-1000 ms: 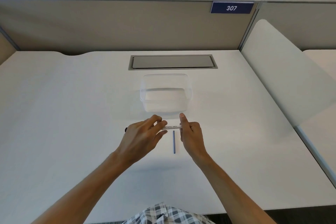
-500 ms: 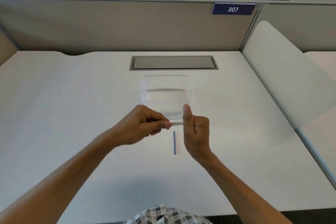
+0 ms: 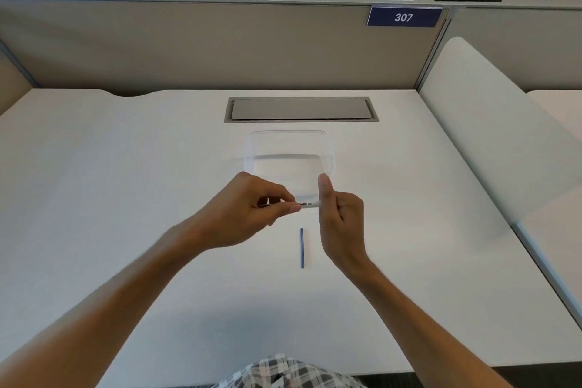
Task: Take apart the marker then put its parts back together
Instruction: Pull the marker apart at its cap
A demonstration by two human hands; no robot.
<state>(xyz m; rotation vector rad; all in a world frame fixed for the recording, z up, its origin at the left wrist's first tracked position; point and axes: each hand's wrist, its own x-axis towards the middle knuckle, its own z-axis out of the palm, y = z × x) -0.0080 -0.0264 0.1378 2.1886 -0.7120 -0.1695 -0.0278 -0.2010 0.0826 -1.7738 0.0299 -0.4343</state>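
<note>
White desk (image 3: pixel 126 198) inside a beige-partitioned cubicle marked 307: above it you hold a white marker barrel (image 3: pixel 307 204) level, crosswise, just in front of a clear plastic container (image 3: pixel 288 161). Your left fingertips (image 3: pixel 294 207) pinch the barrel along its left part, the thumb and forefinger curled round it, and your left hand (image 3: pixel 252 211) hides most of that end. Your right hand (image 3: pixel 338 217) grips the barrel's right end, thumb (image 3: pixel 324 189) raised upright and the other fingers curled in; whether a cap or end piece sits under them cannot be told. Only a short printed stretch of the barrel shows between the two hands. Below the hands, a thin blue ink rod (image 3: pixel 301 248) lies alone on the desk, pointing away from you, apart from both hands. Beyond the container, a grey cable hatch (image 3: pixel 300 109) is set flush into the desk. At the near edge, checked fabric (image 3: pixel 283 372) shows.
</note>
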